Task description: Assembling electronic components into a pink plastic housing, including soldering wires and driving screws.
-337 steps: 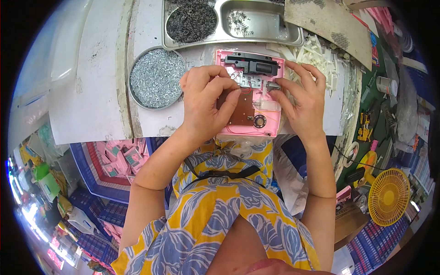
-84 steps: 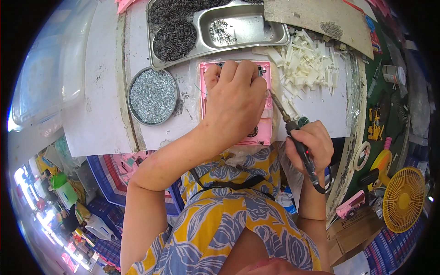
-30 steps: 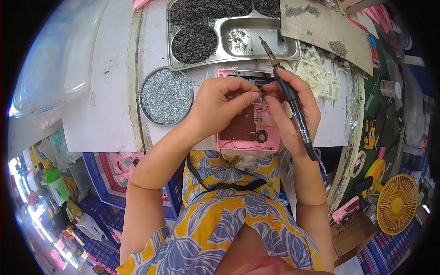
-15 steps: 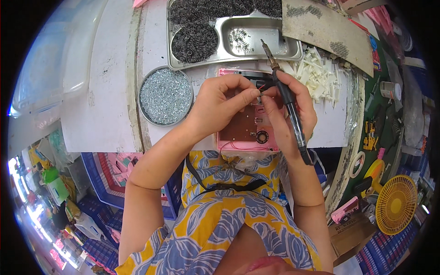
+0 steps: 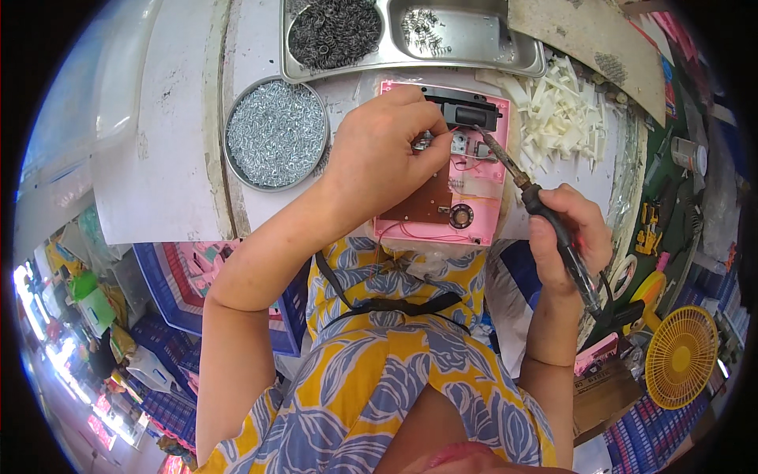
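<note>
My right hand [image 5: 580, 233] grips a soldering iron [image 5: 562, 241] by its black handle. The iron's tip points up and left, over the upper part of a pink plastic casing [image 5: 496, 201]. Over the casing's left side, my left hand [image 5: 383, 150] is closed in a pinch; what it holds is hidden by the fingers. A thin red wire shows between its fingertips and the iron's tip. In the casing sit a brown circuit board [image 5: 418, 207], a black rectangular part [image 5: 471, 116] at the top and a small round black part [image 5: 461, 216]. Red wires run along its lower edge.
A round tin of small silvery screws [image 5: 276, 134] stands left of the casing. Behind lies a metal tray [image 5: 387, 59] with dark springs. White plastic pieces [image 5: 560, 118] are heaped at the right. A blue crate [image 5: 162, 288] sits below the table's left edge; a yellow fan [image 5: 681, 357] stands lower right.
My right hand has moved right and down and turned the iron, so its tip now points at the casing's upper parts. My left hand remains pinched over the casing. The view has shifted slightly.
</note>
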Tool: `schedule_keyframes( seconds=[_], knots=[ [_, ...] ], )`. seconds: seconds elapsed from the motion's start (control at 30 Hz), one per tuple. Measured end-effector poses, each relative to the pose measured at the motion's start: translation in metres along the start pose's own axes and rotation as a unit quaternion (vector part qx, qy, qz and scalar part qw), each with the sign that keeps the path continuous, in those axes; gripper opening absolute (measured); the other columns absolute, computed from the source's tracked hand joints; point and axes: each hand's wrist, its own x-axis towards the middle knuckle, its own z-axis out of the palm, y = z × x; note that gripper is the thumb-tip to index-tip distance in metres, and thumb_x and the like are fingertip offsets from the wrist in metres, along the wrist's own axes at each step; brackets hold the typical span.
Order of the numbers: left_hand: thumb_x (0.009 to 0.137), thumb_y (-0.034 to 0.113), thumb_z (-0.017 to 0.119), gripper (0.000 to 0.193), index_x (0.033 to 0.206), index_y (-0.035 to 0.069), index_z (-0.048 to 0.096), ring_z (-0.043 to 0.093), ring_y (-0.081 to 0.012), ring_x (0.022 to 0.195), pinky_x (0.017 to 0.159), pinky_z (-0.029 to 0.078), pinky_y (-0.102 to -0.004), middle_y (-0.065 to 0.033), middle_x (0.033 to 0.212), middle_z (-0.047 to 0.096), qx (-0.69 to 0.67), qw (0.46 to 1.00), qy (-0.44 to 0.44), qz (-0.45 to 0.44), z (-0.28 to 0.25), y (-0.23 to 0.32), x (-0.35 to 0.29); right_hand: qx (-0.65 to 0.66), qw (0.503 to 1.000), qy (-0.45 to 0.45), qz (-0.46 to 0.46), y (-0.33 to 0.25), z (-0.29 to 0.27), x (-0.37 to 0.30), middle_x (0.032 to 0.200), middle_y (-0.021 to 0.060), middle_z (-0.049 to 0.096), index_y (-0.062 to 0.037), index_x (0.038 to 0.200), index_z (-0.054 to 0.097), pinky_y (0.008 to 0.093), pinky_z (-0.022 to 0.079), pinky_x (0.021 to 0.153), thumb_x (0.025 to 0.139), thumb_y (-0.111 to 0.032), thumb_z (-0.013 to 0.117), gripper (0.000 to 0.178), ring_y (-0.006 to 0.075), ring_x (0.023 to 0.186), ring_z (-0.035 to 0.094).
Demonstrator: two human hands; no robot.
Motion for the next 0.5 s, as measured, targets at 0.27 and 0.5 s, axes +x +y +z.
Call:
schedule_keyframes(
  seconds=[0.27,0.5],
  knots=[
    [0.084,0.004,0.075,0.008,0.083,0.001,0.068,0.062,-0.0205,0.063,0.056,0.05,-0.0306,-0.008,0.077,0.059,0.0,1.0,0.012,0.004,0.001,-0.002,-0.001,-0.041,0.998,-0.036,-0.029,0.001,0.007,0.008,0.065,0.0043,0.055,0.0013,0.102,0.07,0.0269,0.033,0.048,0.079,-0.005,0.079,0.025,0.0136,0.053,0.047],
    [0.083,0.005,0.075,0.009,0.082,0.001,0.067,0.06,-0.0205,0.061,0.055,0.048,-0.0312,-0.008,0.076,0.058,-0.006,1.0,0.023,0.005,0.003,-0.002,-0.002,-0.048,0.997,-0.039,-0.039,0.001,0.009,0.011,0.066,0.0051,0.058,0.0007,0.102,0.07,0.0277,0.034,0.048,0.078,-0.002,0.08,0.027,0.0145,0.053,0.048]
  ],
)
